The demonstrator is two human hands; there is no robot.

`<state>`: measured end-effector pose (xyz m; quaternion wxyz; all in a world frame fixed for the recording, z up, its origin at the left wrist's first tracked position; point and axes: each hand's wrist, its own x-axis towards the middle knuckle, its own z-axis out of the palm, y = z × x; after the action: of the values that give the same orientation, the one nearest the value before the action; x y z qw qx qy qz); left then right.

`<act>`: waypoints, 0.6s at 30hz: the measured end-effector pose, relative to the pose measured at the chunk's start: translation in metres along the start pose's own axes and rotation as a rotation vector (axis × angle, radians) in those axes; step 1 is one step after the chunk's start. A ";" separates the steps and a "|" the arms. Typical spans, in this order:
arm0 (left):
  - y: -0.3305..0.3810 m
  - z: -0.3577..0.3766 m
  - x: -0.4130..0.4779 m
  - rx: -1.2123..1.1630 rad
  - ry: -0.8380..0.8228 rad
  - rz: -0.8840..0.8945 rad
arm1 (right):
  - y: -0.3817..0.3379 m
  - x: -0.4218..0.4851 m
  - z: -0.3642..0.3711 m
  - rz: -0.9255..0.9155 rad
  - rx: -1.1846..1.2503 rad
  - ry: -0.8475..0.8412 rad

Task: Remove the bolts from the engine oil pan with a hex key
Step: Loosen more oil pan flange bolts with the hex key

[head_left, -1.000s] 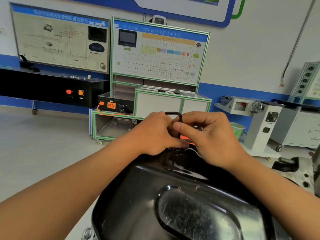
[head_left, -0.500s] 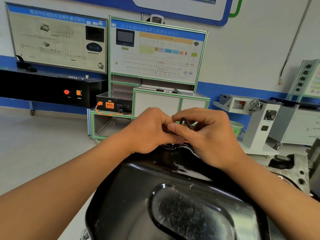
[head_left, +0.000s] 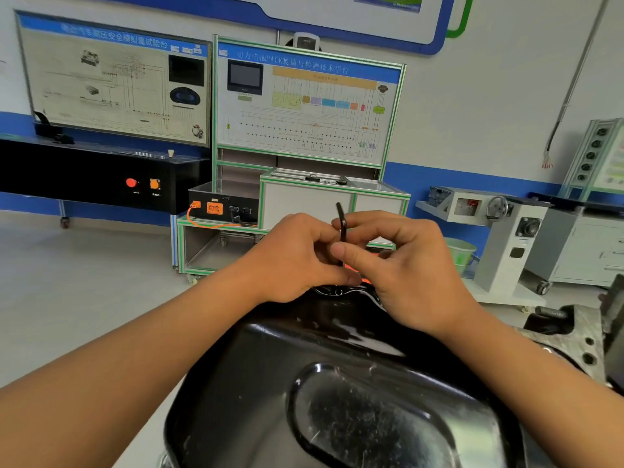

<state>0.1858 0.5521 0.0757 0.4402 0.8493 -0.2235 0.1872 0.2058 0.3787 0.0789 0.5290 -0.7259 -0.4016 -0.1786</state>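
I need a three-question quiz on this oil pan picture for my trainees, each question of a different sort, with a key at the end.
1. Choose: on the oil pan, the left hand and right hand work at A the near edge, B the far edge, C the middle dent.
2. Fill in: the hex key stands nearly ____.
3. True or false: the right hand is clear of the hex key.
Key: 1 B; 2 upright; 3 false.
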 end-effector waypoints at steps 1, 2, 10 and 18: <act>0.001 0.000 -0.001 -0.048 -0.015 0.006 | 0.000 -0.001 -0.001 -0.036 -0.041 -0.018; 0.001 -0.001 -0.002 -0.093 -0.032 0.012 | 0.000 -0.001 -0.001 -0.063 -0.077 -0.033; 0.002 -0.004 -0.006 -0.138 -0.060 0.007 | -0.005 -0.004 -0.002 -0.194 -0.221 -0.056; 0.007 -0.007 -0.005 0.067 0.035 0.033 | -0.009 -0.002 0.002 -0.177 -0.195 -0.019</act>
<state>0.1769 0.5552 0.0815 0.4121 0.8563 -0.2235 0.2169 0.1975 0.3812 0.0824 0.4345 -0.7372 -0.4498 -0.2559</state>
